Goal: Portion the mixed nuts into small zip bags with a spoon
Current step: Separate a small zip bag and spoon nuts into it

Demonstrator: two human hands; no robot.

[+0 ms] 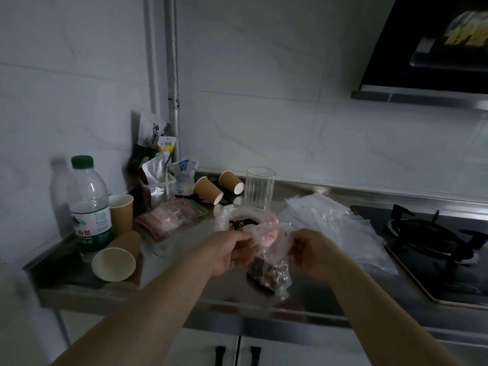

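A small clear zip bag [272, 270] with mixed nuts in its bottom hangs just above the steel counter. My left hand [229, 253] pinches its top edge on the left and my right hand [311, 253] pinches the top on the right. Just behind it stands a larger open plastic bag of mixed nuts [244, 220] with a pale rounded thing, perhaps a spoon, at its mouth. A pile of empty clear zip bags [335, 225] lies to the right, reaching over the stove's edge.
A tall glass [258, 187] stands behind the nut bag. Several brown paper cups [116, 260] lie or stand at the left, beside a water bottle [88, 204] and snack packets [171, 216]. A black gas hob [433, 244] fills the right; a hood [427, 48] hangs above.
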